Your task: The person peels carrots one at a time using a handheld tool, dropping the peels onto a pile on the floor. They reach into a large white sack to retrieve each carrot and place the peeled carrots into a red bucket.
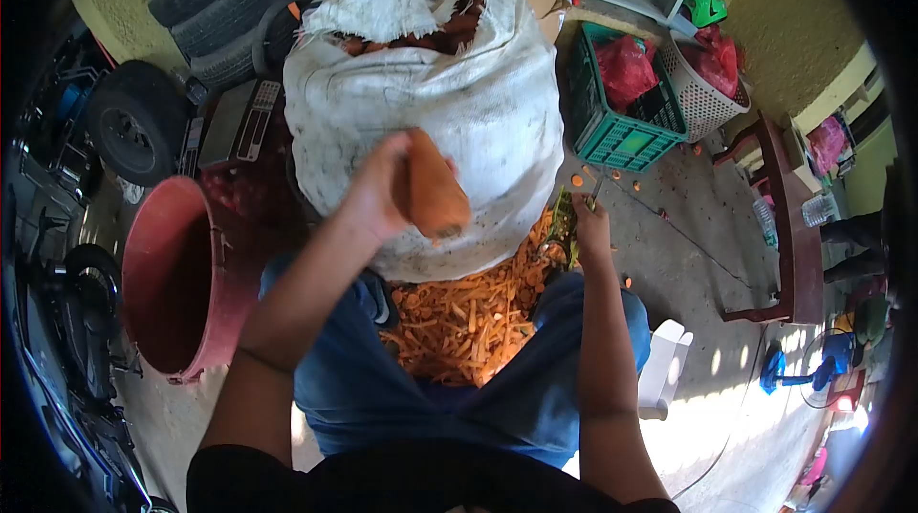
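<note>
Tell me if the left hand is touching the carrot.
Touching. The head view shows the left hand wrapped around the carrot, fingers closed on its upper part, in front of the white sack.

Sacks, tubs and baskets in a yard.
A big white sack (478,121) is stood in the middle. A red tub (143,245) is set to its left. A green crate (622,142) and a white basket (710,109), both filled with red bags (626,68), are placed to its right. Black tyres (225,6) are piled behind the tub.
</note>
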The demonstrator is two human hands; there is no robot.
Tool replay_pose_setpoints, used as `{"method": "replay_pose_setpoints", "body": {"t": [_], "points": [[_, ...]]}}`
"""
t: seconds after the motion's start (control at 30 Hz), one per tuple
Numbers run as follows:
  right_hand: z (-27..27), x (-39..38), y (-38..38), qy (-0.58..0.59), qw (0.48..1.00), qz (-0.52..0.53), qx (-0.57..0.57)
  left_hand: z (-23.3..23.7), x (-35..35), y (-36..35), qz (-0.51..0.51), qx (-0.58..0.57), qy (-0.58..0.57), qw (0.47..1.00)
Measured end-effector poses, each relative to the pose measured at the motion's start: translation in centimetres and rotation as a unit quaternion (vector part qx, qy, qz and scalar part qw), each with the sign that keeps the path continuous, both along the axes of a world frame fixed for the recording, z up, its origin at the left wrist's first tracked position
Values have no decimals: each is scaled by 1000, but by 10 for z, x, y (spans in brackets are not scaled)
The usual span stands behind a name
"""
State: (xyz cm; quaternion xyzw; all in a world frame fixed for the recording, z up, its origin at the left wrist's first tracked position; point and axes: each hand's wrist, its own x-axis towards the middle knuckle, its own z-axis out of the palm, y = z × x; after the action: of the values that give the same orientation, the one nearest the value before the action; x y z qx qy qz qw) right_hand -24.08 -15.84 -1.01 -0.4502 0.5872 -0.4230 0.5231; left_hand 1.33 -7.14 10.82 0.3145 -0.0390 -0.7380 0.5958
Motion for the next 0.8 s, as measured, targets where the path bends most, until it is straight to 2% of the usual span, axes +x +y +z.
{"method": "replay_pose_setpoints", "body": {"t": [0.1,0.17,0.23,0.27,0.3,0.33,0.43,0.47,0.5,0.53,0.57,0.6,0.67,0.73,0.8], "points": [[-27,-6,3,-5,1000,-5,3,-73,-24,46,-97,27,11,995],[-32,-9,10,6,1000,7,4,-117,-43,72,-108,23,60,992],[-47,-11,15,-58,998,9,4,-137,-49,87,-118,20,108,987],[-49,-12,20,-54,998,7,11,-141,-49,91,-143,47,95,984],[-39,-10,29,-123,992,5,37,-145,-50,96,-168,75,84,979],[-29,-6,36,-193,979,1,57,-129,-58,96,-129,174,27,976],[-10,5,56,-217,973,-54,51,-136,-61,97,-124,138,73,980],[-3,9,65,-215,973,-59,50,-135,-58,97,-204,100,119,967],[3,16,74,-249,966,-45,62,-135,-59,95,-209,99,121,965],[6,22,83,-282,956,-30,73,-137,-59,92,-187,85,75,976],[3,28,91,-281,957,-33,72,-139,-59,91,-163,71,30,984],[-1,35,97,-251,966,-10,69,-117,-61,93,-154,112,2,982],[-7,48,108,-218,974,15,67,-121,-59,89,-146,98,7,984],[-11,62,119,-164,985,56,10,-132,-52,88,-136,87,10,987],[-6,73,127,-136,989,47,-19,-133,-44,88,-195,0,49,980]]}}
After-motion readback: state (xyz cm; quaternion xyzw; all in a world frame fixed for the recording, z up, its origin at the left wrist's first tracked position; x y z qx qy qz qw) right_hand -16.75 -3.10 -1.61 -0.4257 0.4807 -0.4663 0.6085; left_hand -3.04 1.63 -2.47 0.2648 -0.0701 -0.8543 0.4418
